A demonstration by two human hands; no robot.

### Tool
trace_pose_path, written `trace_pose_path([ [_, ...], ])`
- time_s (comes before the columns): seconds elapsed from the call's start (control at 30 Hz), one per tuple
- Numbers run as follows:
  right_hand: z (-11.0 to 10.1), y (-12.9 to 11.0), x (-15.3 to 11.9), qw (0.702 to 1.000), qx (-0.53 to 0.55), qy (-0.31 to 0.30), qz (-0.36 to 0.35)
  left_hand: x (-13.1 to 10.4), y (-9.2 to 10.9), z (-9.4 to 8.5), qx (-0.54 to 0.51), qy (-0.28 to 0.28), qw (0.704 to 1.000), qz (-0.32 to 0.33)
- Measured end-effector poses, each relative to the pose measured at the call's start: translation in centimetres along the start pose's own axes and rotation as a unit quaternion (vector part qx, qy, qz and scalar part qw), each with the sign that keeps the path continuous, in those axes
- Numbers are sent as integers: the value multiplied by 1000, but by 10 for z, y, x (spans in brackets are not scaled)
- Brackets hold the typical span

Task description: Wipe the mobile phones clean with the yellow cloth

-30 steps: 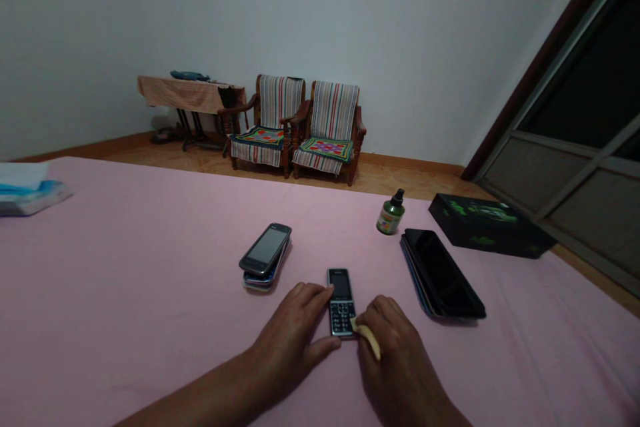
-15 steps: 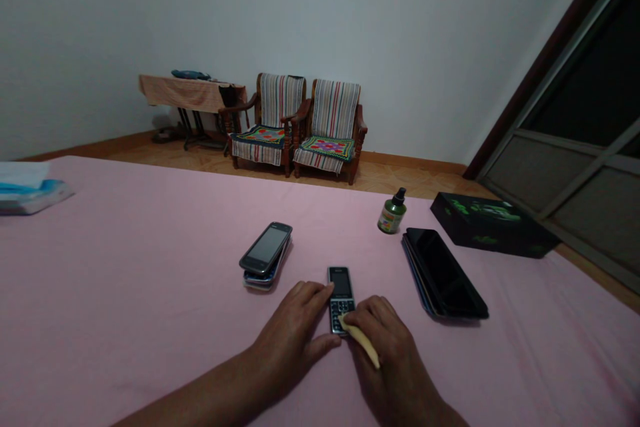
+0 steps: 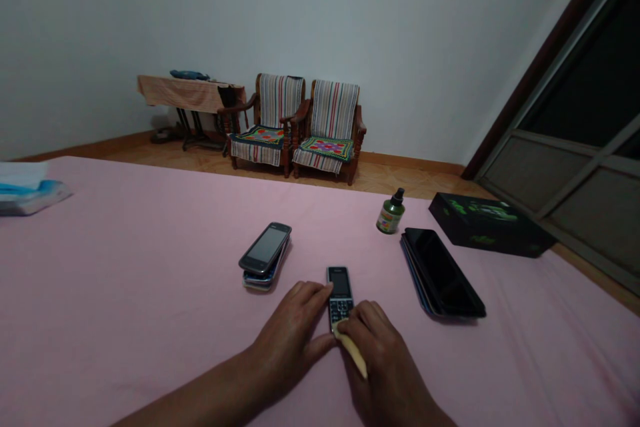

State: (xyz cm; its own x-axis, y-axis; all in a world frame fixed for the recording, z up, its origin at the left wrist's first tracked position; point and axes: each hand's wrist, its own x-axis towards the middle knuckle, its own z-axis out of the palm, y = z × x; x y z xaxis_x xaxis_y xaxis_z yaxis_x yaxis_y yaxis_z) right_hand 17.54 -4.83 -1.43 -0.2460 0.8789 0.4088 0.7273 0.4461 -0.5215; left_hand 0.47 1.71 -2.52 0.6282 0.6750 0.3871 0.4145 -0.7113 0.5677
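Note:
A keypad mobile phone (image 3: 340, 287) lies face up on the pink cloth, its screen end pointing away from me. My left hand (image 3: 295, 323) steadies it from the left, index fingertip at the upper left edge and thumb by the bottom end. In my right hand (image 3: 383, 353) is a folded pale yellow cloth (image 3: 354, 351), pinched under the fingers and pressed on the lower keys. To the left sits a small stack of phones, topped by a dark touchscreen phone (image 3: 267, 248). At the right, a black tablet (image 3: 443, 273) tops another stack.
A green spray bottle (image 3: 391, 213) stands behind the tablet stack, beside a black box (image 3: 493, 223). At the far left is a packet (image 3: 30, 197) with white and blue on it. Two wooden armchairs (image 3: 327, 120) and a cloth-covered side table (image 3: 185, 93) stand against the wall.
My right hand has slid the yellow cloth slightly down and left, from the middle keys to the phone's bottom end. My left hand keeps its place on the phone.

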Motion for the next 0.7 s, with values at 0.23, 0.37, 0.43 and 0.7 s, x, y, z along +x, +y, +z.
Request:
trace_pose_path([
  [0.23, -9, 7, -2, 999, -18, 42, 23, 0, 1, -1, 7, -13, 1000, -19],
  [0.37, -18, 11, 1, 997, 3, 78, 20, 0, 2, -1, 2, -11, 1000, -22],
  [0.43, -19, 12, 1, 997, 20, 76, 11, 0, 0, -1, 0, -6, 1000, -21],
  [0.7, -8, 9, -2, 998, 54, 6, 8, 1, -2, 2, 0, 13, 1000, -10],
])
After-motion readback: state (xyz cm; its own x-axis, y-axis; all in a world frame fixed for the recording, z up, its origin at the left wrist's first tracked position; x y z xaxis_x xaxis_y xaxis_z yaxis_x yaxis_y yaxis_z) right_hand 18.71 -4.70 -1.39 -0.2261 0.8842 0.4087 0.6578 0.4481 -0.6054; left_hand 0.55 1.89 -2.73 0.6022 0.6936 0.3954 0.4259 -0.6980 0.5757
